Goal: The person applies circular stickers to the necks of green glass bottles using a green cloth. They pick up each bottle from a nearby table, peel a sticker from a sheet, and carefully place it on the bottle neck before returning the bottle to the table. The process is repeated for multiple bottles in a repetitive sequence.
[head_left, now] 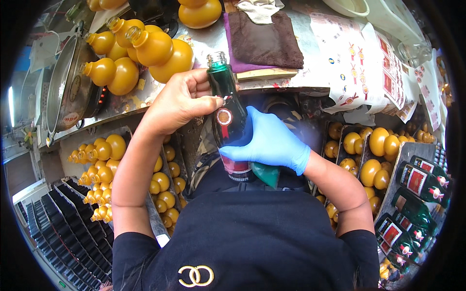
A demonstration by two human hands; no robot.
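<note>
Bright light is whitening the table (310, 76) (papers (336, 34) especially), while fisheye distortion is bending straight edges near the dark rim.

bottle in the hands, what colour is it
The bottle is dark green, seen best in the head view.

From the head, the wide fisheye view looks steeply down past the shirt (272, 233) at the close left hand (182, 104), right hand (274, 140) and near edge of the tabletop (208, 41).

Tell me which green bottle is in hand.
The bottle held by the bare left hand and blue-gloved right hand; other green bottles lie at the far right, untouched.
</note>
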